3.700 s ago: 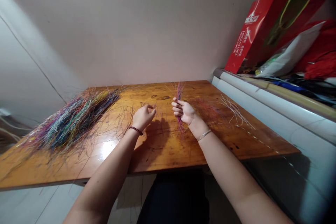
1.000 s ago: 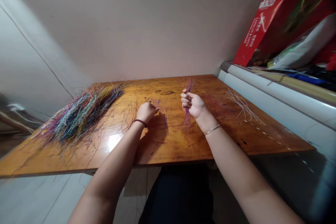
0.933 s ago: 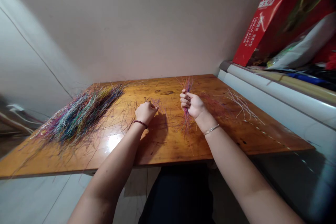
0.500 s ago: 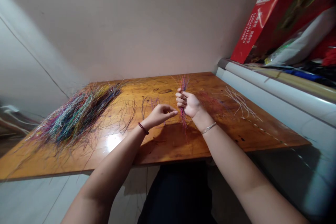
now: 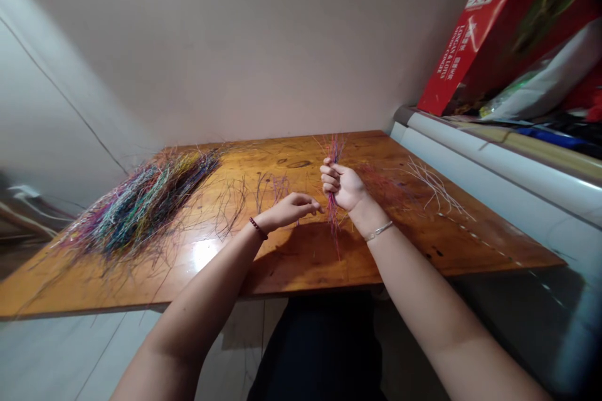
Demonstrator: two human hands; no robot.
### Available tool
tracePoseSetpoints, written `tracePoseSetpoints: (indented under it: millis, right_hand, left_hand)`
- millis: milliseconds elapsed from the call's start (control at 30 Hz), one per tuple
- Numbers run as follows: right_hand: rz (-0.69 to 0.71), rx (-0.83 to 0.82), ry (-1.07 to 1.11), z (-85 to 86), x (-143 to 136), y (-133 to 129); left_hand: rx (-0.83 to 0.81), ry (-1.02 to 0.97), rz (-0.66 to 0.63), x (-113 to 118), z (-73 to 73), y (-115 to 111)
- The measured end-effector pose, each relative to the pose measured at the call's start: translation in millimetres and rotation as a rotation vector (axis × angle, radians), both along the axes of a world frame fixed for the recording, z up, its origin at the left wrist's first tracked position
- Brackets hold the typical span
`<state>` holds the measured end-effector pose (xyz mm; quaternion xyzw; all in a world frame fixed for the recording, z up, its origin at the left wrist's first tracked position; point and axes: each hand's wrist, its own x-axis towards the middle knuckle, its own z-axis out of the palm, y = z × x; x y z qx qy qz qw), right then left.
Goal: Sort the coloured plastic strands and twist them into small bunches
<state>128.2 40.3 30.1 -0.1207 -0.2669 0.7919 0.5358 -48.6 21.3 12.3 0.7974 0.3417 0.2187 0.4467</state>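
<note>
My right hand is wrapped round an upright bundle of thin pink, red and purple strands, whose ends stick out above and below the fist. Just left of the bundle's lower part is my left hand, its thumb and fingers close together near the strands; whether a fine strand is between them is too small to tell. A large heap of multicoloured strands lies on the left of the wooden table. Small groups of dark strands lie between the heap and my hands.
Loose reddish strands and white strands lie on the table's right side. Beyond its right edge, a red box and a white bag rest on a ledge. A wall stands behind the table.
The whole view has shifted slightly. My left fingertips have spread a little and sit near the bundle's lower end. My right hand keeps its hold on the bundle.
</note>
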Motion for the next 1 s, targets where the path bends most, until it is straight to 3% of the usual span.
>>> tracePoseSetpoints:
  millis: [167, 500, 1000]
  right_hand:
    - [0.004, -0.003, 0.003, 0.1, -1, 1]
    - [0.030, 0.003, -0.007, -2.8, -5, 2]
    - [0.021, -0.028, -0.018, 0.7, -7, -1]
  left_hand:
    - [0.107, -0.020, 0.094, 7, -9.5, 1]
    - [0.049, -0.038, 0.121, 11, -11.5, -1]
    - [-0.029, -0.151, 0.023, 11, -13.8, 2]
